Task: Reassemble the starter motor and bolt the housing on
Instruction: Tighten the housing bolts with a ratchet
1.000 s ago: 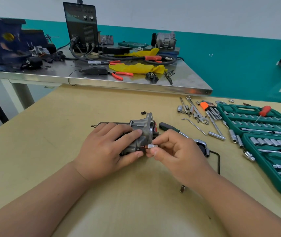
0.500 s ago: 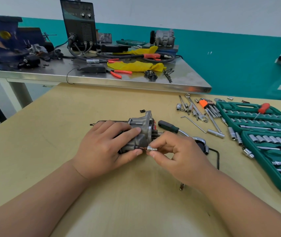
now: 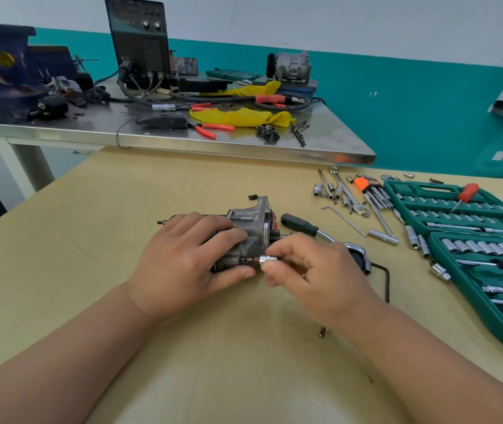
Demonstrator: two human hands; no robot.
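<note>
Pinching the small socket (image 3: 268, 259) between thumb and forefinger, your right hand (image 3: 314, 270) holds it on the bolt (image 3: 248, 260) beside your left thumb tip. Your left hand (image 3: 189, 261) curls its fingers over the starter motor (image 3: 251, 231) just beyond, likely steadying it against turning.

The starter motor (image 3: 253, 229) lies on the wooden table (image 3: 91, 246), loose wrenches (image 3: 345, 194) and the socket case (image 3: 427, 188) to its right, the steel bench (image 3: 329, 139) behind.
</note>
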